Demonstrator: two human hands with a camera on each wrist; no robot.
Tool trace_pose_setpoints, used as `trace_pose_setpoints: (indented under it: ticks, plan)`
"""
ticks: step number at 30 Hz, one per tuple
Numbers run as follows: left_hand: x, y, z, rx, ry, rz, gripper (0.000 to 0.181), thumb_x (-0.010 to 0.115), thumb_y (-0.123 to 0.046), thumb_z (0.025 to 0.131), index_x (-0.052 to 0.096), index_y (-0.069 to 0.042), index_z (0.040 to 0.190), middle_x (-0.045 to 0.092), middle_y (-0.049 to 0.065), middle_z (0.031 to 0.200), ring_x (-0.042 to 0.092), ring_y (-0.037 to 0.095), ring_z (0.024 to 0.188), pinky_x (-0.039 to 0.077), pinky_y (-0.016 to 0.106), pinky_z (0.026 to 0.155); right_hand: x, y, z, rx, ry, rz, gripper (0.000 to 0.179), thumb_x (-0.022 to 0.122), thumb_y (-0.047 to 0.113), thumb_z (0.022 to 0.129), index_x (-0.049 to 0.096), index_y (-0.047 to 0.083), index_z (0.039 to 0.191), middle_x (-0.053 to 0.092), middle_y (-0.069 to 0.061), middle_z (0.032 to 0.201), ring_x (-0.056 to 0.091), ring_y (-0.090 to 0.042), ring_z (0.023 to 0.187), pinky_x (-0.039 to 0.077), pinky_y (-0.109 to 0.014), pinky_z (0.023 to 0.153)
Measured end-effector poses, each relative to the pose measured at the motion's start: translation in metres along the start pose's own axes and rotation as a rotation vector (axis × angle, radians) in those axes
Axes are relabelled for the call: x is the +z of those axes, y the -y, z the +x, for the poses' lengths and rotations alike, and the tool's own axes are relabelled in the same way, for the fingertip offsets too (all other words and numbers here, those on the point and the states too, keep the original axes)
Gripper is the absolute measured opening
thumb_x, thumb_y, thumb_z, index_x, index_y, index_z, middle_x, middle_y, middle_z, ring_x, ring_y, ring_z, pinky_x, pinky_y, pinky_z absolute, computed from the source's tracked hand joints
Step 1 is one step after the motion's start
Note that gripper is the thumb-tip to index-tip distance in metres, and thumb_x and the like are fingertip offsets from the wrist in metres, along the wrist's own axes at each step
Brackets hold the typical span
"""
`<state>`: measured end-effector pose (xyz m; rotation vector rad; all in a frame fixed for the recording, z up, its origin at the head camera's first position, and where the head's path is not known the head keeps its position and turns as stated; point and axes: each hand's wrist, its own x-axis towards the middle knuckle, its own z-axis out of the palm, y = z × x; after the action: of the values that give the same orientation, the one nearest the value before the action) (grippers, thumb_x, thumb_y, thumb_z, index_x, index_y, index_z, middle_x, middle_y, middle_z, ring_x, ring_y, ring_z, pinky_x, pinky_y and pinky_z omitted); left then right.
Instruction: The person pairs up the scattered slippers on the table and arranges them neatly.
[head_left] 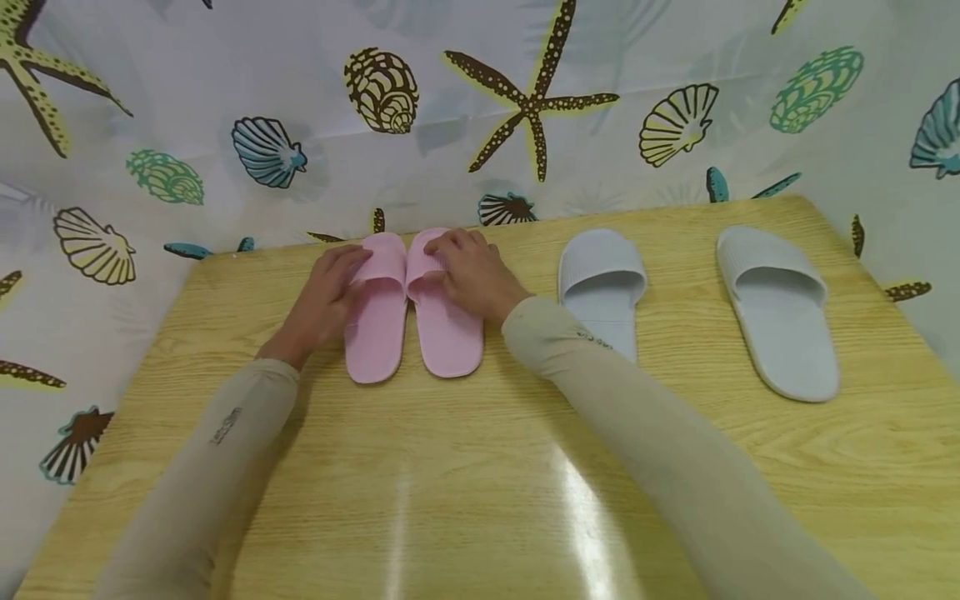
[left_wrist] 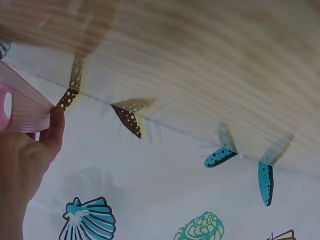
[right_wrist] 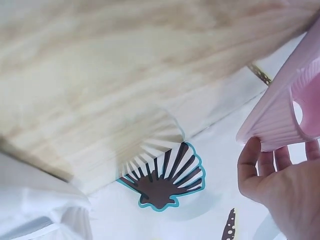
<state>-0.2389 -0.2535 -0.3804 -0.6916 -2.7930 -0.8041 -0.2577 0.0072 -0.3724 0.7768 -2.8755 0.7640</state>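
Two pink slippers lie side by side on the wooden table, toes toward the patterned curtain. My left hand (head_left: pixel 324 293) grips the left pink slipper (head_left: pixel 375 337) by the outer side of its ribbed strap. The left wrist view shows a fingertip against that strap (left_wrist: pixel 32 112). On the other side, my right hand (head_left: pixel 482 277) holds the right pink slipper (head_left: pixel 453 343), its fingers over the top of the strap. In the right wrist view, bent fingers (right_wrist: pixel 250 155) touch the ribbed strap's edge. The inner edges of the slippers meet near the straps.
A pale grey slipper (head_left: pixel 602 250) stands right of the pink ones, its heel partly behind my right sleeve (head_left: pixel 600 367). Farther right lies a second grey slipper (head_left: pixel 791 333), angled. The curtain (head_left: pixel 435 175) with shells and starfish borders the table's (head_left: pixel 480 483) back and sides.
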Motion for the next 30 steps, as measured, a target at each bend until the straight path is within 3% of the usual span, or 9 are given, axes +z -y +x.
trace_pose_setpoints:
  ticks: [11,20,25,30]
  plan:
    - [0.007,0.009,0.019,-0.052,0.070,0.032,0.043,0.044,-0.013,0.103,0.044,-0.001,0.145,0.037,0.020,0.153,0.030,0.039,0.144,0.020,0.055,0.122,-0.002,-0.007,0.011,0.018,-0.023,-0.015,0.043,0.055,0.045,0.100,0.059,0.016,0.131,0.055,-0.009,0.139,0.048,-0.033,0.131,0.040,-0.049,0.108]
    - [0.008,0.018,0.023,-0.092,0.081,0.019,0.042,0.042,-0.010,0.103,0.044,0.001,0.144,0.038,0.023,0.151,0.030,0.040,0.144,0.020,0.054,0.123,0.004,-0.010,0.018,0.040,0.001,-0.010,0.046,0.059,0.049,0.097,0.061,0.017,0.129,0.056,-0.009,0.138,0.050,-0.031,0.130,0.041,-0.049,0.104]
    - [0.009,0.018,0.028,-0.101,0.108,0.017,0.043,0.041,-0.010,0.103,0.043,-0.001,0.145,0.037,0.022,0.151,0.030,0.039,0.144,0.021,0.054,0.123,0.006,-0.012,0.021,0.054,0.017,-0.017,0.042,0.055,0.046,0.100,0.060,0.018,0.131,0.054,-0.008,0.141,0.048,-0.031,0.131,0.041,-0.050,0.104]
    - [0.010,0.015,0.035,-0.151,0.138,0.020,0.046,0.041,-0.014,0.104,0.039,-0.004,0.148,0.033,0.019,0.154,0.027,0.037,0.147,0.019,0.053,0.124,0.004,-0.014,0.025,0.058,0.032,-0.019,0.045,0.055,0.045,0.100,0.058,0.018,0.134,0.052,-0.008,0.144,0.046,-0.032,0.133,0.039,-0.052,0.106]
